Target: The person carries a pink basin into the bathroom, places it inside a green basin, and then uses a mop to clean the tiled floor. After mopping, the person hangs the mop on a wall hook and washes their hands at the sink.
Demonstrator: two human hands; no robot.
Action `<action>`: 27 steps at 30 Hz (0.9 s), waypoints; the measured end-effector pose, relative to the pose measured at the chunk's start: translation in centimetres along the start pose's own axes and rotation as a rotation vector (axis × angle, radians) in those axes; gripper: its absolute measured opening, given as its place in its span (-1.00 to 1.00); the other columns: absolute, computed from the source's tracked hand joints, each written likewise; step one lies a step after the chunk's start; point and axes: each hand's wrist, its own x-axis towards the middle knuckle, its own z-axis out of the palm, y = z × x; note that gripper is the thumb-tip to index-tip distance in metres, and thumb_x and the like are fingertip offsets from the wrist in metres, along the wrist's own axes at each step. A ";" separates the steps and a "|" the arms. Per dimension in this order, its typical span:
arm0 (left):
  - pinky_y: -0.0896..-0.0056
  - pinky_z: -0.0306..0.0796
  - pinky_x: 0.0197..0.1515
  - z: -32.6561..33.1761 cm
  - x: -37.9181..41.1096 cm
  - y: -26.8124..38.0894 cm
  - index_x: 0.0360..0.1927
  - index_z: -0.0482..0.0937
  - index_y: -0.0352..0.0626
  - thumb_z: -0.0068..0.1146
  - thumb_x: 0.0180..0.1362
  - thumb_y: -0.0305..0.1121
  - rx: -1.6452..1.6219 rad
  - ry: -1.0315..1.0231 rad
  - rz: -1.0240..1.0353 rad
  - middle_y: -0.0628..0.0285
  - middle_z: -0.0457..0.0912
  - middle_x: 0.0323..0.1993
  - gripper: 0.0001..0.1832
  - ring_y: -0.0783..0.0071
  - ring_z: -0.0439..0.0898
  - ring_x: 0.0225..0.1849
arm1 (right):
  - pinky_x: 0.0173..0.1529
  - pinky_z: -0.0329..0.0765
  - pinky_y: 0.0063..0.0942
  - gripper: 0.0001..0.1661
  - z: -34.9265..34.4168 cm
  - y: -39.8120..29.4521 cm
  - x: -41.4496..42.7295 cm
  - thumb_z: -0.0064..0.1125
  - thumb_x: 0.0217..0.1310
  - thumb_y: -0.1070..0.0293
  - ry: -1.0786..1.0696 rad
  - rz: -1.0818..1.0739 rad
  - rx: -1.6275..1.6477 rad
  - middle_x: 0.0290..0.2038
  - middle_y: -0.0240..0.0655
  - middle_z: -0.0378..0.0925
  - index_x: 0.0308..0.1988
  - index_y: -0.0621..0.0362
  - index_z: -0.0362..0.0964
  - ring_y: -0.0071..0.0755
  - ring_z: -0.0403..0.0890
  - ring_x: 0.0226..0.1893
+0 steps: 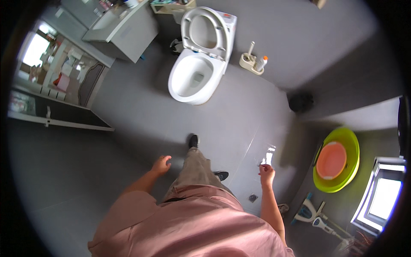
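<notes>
My left hand (161,165) hangs over the grey tiled floor (138,112), left of my trouser leg. It holds nothing, and its thumb and fingers are apart. On the other side, my right hand (267,173) has its fingers drawn together near a bright reflection on the tiles. A tiny dark bit shows at those fingertips, too small to tell whether it is a held thing. Ahead of me stands a white toilet (196,77) with its seat and lid raised. Neither hand touches it.
A toilet-brush holder (247,66) with a bottle stands beside the toilet. A vanity cabinet (128,38) is at upper left, near an open doorway (69,70). Green (353,154) and pink basins (330,160) and mops (308,210) are at right. A floor drain (252,197) lies near my right forearm.
</notes>
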 end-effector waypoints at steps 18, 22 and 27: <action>0.38 0.41 -0.13 -15.8 -0.8 -27.9 0.01 0.42 -0.19 0.11 0.03 -0.43 -0.663 0.506 -0.554 0.05 0.44 -0.08 -0.59 0.27 0.49 -0.14 | -0.50 0.42 -0.61 -0.76 43.5 -42.3 5.1 0.15 0.05 0.35 -0.511 -0.443 0.007 -0.58 -0.36 0.48 -0.38 0.36 0.49 -0.62 0.44 -0.62; 0.39 0.43 -0.22 -15.0 -0.7 -30.4 0.02 0.41 -0.20 0.11 0.02 -0.44 -0.782 0.579 -0.604 0.05 0.43 -0.11 -0.58 0.35 0.52 -0.26 | -0.51 0.41 -0.60 -0.80 49.6 -50.0 9.3 0.17 0.03 0.35 -0.540 -0.511 -0.005 -0.58 -0.38 0.53 -0.39 0.28 0.53 -0.60 0.47 -0.64; 0.38 0.44 -0.30 -14.5 -1.2 -28.9 0.03 0.39 -0.21 0.10 0.03 -0.45 -0.656 0.533 -0.661 0.08 0.43 -0.11 -0.57 0.41 0.52 -0.34 | -0.49 0.46 -0.58 -0.77 54.6 -59.4 14.4 0.20 -0.02 0.33 -0.477 -0.548 -0.042 -0.55 -0.36 0.54 -0.39 0.29 0.53 -0.56 0.50 -0.63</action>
